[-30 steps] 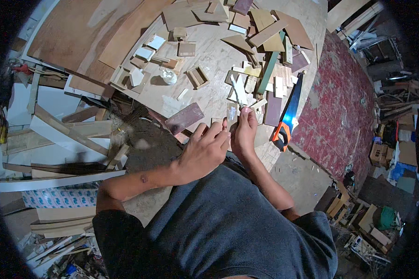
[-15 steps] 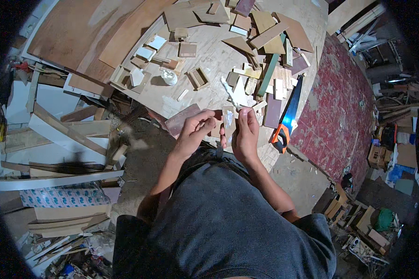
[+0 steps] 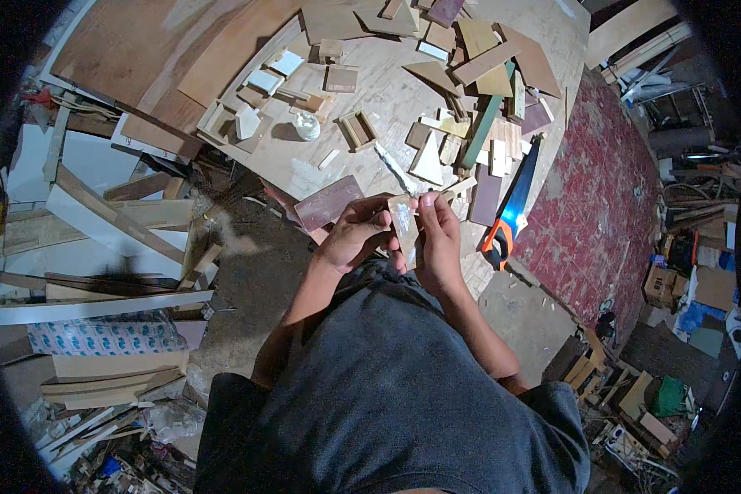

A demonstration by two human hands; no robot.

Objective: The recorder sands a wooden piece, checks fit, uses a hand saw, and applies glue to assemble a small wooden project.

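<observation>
My left hand (image 3: 354, 234) pinches a small flat piece of wood (image 3: 403, 221) from its left side, with fingertips showing below it. Shiny whitish smears, like glue, cover the upper face of this piece. My right hand (image 3: 440, 237) is closed at the piece's right edge, thumb and forefinger gripping the near end of a thin stick (image 3: 395, 168) coated in white paste. The stick points away and to the left over the table. Beyond it stands a small open wooden box frame (image 3: 357, 132). An open white jar (image 3: 306, 126) is farther left.
On the plywood table (image 3: 305, 177) lie several offcuts, with a green strip (image 3: 482, 132) among the right-hand pile. A handsaw (image 3: 517, 202) with an orange and black handle rests along the right edge. A purplish-brown board (image 3: 329, 202) lies left of my hands.
The stick has swung left and lies lower over the table. My left thumb and fingers have closed on the wood piece, which is now turned more face up.
</observation>
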